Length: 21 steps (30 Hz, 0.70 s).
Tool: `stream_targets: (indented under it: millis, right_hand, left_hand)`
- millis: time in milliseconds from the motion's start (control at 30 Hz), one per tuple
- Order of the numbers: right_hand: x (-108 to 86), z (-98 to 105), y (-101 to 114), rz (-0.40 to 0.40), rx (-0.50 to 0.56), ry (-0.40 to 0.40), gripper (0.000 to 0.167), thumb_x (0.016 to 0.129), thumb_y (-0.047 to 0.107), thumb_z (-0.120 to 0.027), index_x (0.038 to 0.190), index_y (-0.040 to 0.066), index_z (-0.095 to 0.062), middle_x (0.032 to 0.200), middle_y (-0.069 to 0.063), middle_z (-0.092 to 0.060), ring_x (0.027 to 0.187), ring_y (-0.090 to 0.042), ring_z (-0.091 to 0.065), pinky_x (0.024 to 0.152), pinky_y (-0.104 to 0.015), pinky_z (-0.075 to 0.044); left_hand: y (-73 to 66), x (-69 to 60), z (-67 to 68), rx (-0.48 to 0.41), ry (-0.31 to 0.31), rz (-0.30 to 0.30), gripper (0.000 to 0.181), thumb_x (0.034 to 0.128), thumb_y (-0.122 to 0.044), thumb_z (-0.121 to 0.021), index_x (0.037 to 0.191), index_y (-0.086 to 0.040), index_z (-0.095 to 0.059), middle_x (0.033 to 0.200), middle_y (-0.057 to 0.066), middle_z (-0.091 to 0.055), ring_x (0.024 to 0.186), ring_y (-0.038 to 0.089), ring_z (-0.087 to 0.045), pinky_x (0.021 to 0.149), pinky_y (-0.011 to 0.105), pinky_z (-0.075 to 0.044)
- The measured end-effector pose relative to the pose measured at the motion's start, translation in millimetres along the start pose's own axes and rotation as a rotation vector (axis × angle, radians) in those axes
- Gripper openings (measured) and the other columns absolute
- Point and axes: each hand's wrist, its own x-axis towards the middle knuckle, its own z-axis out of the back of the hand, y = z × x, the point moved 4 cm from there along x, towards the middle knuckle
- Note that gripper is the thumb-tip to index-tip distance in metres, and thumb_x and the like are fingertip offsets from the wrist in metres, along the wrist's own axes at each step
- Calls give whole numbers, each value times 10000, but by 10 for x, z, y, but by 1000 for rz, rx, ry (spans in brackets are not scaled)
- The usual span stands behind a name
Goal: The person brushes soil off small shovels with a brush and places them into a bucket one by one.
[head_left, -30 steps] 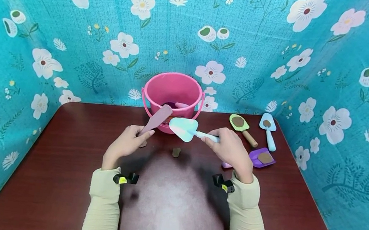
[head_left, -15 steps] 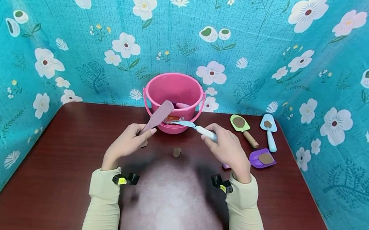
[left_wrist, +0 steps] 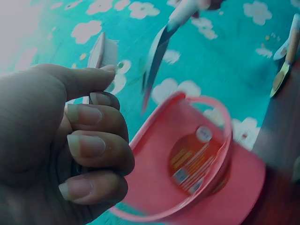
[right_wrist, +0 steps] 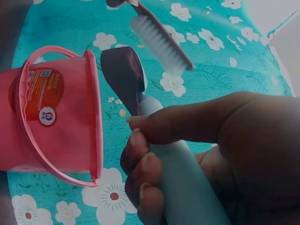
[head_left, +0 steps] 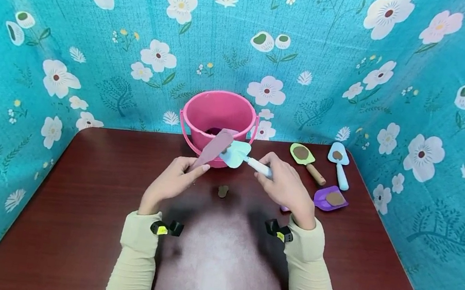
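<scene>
Light-blue trowel with a spade-shaped blade and pale handle (head_left: 237, 154): held up off the surface in front of the pink plastic bucket with a hoop handle (head_left: 219, 109).
Right hand (head_left: 283, 183): fingers clamped round the trowel's handle, thumb along it.
Mauve flat-backed brush with white bristles (head_left: 214, 147): raised beside the trowel; from the head it overlaps the blade's left end, but both wrist views show a gap (so contact is doubtful).
Left hand (head_left: 172, 179): fingers curled and clamped on the brush's handle.
Trowel slip: the blade could roll if the brush pressed on one side of it, since only the handle is gripped.
Stray crumbs: a brush stroke aimed outward could flick anything loose on the blade onto the dark red-brown wooden surface (head_left: 75, 202), where a small brown patch (head_left: 223, 192) lies near the bucket.
Bucket knock: either tool, swung too far forward, could strike the rim or catch the hoop handle.
Edges: the bucket stands close to the surface's back edge, against the teal flowered cloth (head_left: 122, 8), leaving little depth behind.
Right-hand room: tighter; a green-bladed trowel with a wooden handle (head_left: 316, 174), a pale-blue trowel (head_left: 341, 176) and a purple plastic scoop (head_left: 323, 202) lie there.
Left and near room: broad bare stretches for drawing either hand back.
</scene>
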Motion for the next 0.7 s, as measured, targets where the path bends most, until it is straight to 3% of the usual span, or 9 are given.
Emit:
stream_targets:
  millis: [167,300,467,700]
  right_hand:
    - [-10,20,7,41,6,-17,204,923,165,-735,1070,119,-601,784,-17,-581,678,-180,-523,654,-364,-437]
    - [-36,53,-2,40,-18,-11,213,913,186,-755,1061,130,-613,813,-8,-612,712,-181,-546,660,-365,-449]
    - [-58,100,-22,45,-32,-5,221,903,174,-775,1060,121,-630,871,-28,-653,757,-195,-567,679,-369,-459]
    - [-68,125,-46,38,-21,3,204,898,173,-780,1051,122,-653,891,-32,-672,775,-203,-584,678,-373,-459]
  left_hand:
    - [-22,81,-197,59,49,-34,357,1013,-390,-623,757,-146,-576,605,9,-432,537,130,-372,509,265,-307]
    - [32,127,-270,146,37,-7,363,1015,-387,-621,746,-153,-551,600,-4,-425,541,129,-378,514,266,-302]
    - [141,142,-219,238,-19,74,393,1015,-422,-607,780,-111,-562,614,2,-417,555,145,-377,510,281,-301]
    - [257,123,-106,279,-73,83,336,1022,-351,-615,794,-109,-568,588,7,-400,522,134,-333,498,277,-302]
